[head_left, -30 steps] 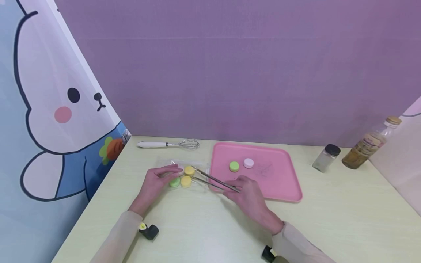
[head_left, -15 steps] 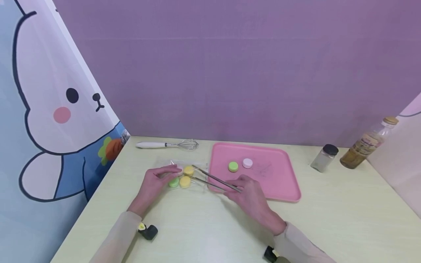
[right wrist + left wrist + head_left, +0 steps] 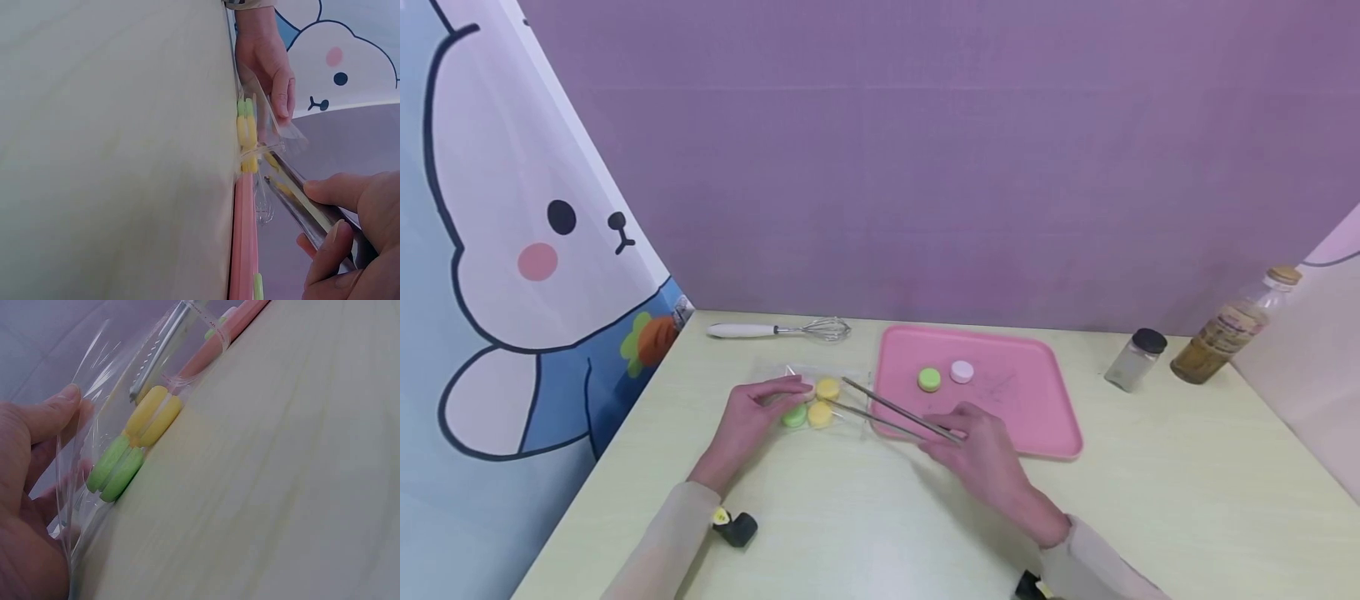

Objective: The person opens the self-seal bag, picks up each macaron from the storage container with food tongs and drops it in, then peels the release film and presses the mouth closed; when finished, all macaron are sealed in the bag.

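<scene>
My left hand (image 3: 758, 421) pinches the film of a clear plastic bag (image 3: 103, 369) between thumb and finger. Inside lie a green macaron (image 3: 794, 416), two yellow macarons (image 3: 820, 415), and a pale one mostly hidden by my fingers. My right hand (image 3: 981, 454) grips metal tongs (image 3: 901, 408) whose arms stand apart, nothing between their tips. These tips reach over the bag's right end, close to the yellow macarons; one serrated arm shows through the film in the left wrist view. A green macaron (image 3: 928, 380) and a pale lilac macaron (image 3: 962, 372) sit on the pink tray (image 3: 1037, 417).
A whisk (image 3: 778, 330) with a white handle lies behind the bag. Off to the right of the tray are a black-capped jar (image 3: 1135, 361) and a corked bottle (image 3: 1228, 333) of brown contents. A purple backdrop (image 3: 880, 167) rises behind the table's far edge.
My right hand has drawn slightly to the right with the tongs, and their tips have shifted away from the yellow macarons. My left hand keeps its place on the bag.
</scene>
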Demonstrator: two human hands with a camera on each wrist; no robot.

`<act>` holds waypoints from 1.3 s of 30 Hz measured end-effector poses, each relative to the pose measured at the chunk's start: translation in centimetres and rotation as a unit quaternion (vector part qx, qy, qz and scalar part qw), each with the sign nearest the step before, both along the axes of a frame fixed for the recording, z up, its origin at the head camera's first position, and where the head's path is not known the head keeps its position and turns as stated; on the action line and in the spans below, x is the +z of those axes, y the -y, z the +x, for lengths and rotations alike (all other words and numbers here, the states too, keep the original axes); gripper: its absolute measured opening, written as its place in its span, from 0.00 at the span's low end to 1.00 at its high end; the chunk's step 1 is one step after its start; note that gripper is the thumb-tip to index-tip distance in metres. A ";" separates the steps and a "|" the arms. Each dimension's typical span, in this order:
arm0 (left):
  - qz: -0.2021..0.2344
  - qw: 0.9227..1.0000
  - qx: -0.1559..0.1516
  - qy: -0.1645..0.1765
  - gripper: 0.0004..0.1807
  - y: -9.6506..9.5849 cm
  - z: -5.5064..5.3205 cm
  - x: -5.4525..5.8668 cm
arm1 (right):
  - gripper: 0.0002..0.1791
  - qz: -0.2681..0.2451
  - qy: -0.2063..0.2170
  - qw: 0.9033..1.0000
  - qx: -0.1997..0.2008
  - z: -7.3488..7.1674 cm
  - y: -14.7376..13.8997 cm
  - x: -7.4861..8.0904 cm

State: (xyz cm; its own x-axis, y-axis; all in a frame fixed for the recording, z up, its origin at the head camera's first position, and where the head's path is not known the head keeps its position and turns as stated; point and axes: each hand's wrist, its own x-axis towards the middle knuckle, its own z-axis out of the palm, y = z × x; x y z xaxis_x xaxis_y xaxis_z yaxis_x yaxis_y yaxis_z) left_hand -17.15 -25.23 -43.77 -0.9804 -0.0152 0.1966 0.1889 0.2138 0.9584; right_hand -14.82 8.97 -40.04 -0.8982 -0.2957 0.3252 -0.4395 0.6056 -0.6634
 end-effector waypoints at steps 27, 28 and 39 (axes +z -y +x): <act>-0.003 1.000 -0.002 -0.001 0.10 0.1 0.1 0.0 | 0.19 0.009 -0.041 0.994 -0.101 3.8 -7.5 0.4; -0.004 1.000 -0.002 -0.001 0.10 0.1 0.1 0.0 | 0.19 0.013 -0.046 0.993 -0.106 3.9 -7.7 0.4; -0.007 1.000 0.000 0.007 0.09 0.1 0.1 0.1 | 0.19 0.011 -0.038 0.988 -0.147 4.1 -9.5 0.1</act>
State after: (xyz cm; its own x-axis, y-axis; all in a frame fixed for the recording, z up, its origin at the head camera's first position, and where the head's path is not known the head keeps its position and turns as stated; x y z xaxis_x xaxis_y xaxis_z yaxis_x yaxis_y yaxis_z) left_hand -17.01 -25.31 -43.70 -0.9830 -0.0135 0.1833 0.1756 0.2269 0.9580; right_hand -10.68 18.43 -39.97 -0.9196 -0.0338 0.3914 -0.2907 0.7287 -0.6200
